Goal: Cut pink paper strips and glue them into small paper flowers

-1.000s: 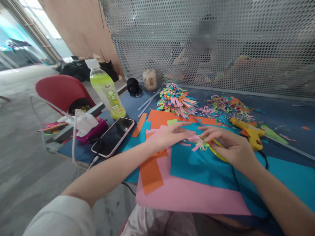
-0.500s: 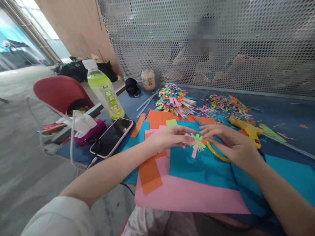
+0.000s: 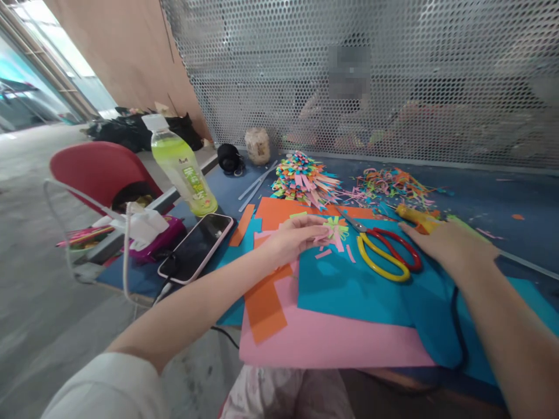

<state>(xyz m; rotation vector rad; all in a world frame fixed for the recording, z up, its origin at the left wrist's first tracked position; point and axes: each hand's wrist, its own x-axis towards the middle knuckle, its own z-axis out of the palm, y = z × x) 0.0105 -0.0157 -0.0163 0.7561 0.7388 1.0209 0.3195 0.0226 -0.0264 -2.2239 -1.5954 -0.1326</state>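
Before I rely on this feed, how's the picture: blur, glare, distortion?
Head view: right hand at the yellow glue gun looks motion-smeared; scissors fairly crisp; bright opening at upper left overexposed; drink bottle leans, probably from wide-angle distortion; pixelated block over the perforated panel.

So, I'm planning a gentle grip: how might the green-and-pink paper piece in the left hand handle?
The paper piece is probably light, being thin strips. Its narrow green loops would likely flex or crush easily.
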